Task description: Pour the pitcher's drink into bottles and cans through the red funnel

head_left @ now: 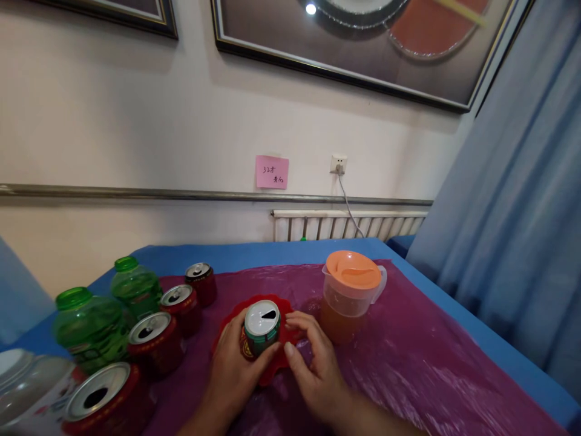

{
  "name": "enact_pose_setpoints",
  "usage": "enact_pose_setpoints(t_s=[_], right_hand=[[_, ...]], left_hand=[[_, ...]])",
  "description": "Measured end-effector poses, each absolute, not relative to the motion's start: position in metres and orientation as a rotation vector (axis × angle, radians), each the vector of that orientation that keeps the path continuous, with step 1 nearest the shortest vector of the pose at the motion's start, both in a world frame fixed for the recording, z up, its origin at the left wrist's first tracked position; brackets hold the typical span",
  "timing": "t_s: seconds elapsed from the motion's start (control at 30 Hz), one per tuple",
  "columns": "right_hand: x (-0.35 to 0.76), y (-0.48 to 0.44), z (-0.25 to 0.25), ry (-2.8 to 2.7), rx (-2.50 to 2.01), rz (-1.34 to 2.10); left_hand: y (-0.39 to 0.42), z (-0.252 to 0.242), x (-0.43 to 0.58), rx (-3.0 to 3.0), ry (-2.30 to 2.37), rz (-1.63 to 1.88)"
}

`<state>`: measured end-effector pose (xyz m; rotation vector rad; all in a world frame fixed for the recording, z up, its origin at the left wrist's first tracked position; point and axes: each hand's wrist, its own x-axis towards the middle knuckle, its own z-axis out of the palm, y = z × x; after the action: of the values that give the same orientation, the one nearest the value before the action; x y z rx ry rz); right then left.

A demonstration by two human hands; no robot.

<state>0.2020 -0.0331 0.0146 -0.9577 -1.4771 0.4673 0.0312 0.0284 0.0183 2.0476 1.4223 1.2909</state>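
A green drink can (262, 321) with an opened silver top stands upright over a red scalloped plate (231, 306). My left hand (233, 360) is wrapped round the can's left side, its thumb across the front. Just right of the can, my right hand (315, 366) is held with curved fingers apart, over the plate's right part; nothing shows in it. A clear plastic pitcher (347, 309) with an orange lid and amber liquid stands beyond my right hand.
At the left, several opened red cans (154, 342) stand in a row. Beside them are green plastic bottles (93, 330) and a clear jar (31, 387). Purple plastic sheeting (408, 357) covers the blue tabletop (508, 357). A wall with a metal rail (181, 195) stands behind; a blue curtain (512, 181) hangs right.
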Motion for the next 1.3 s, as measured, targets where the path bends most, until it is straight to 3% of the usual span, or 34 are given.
enact_pose_setpoints(t_s=[0.2,0.53,1.0,1.3], right_hand=[[0.24,-0.057,0.036,-1.483,-0.964,0.5],[0.349,-0.038,0.017,-0.753,-1.224,0.159],[0.386,0.017,0.016,-0.84,-1.117,0.678],[0.357,0.005,0.041,-0.872,-1.074,0.786]], left_hand=[[0.032,0.015,0.032,2.062,1.39,1.265],[0.034,0.012,0.035,2.089,1.409,1.257],[0.035,0.005,0.033,2.102,1.384,1.168],[0.027,0.002,0.031,2.094,1.318,1.148]])
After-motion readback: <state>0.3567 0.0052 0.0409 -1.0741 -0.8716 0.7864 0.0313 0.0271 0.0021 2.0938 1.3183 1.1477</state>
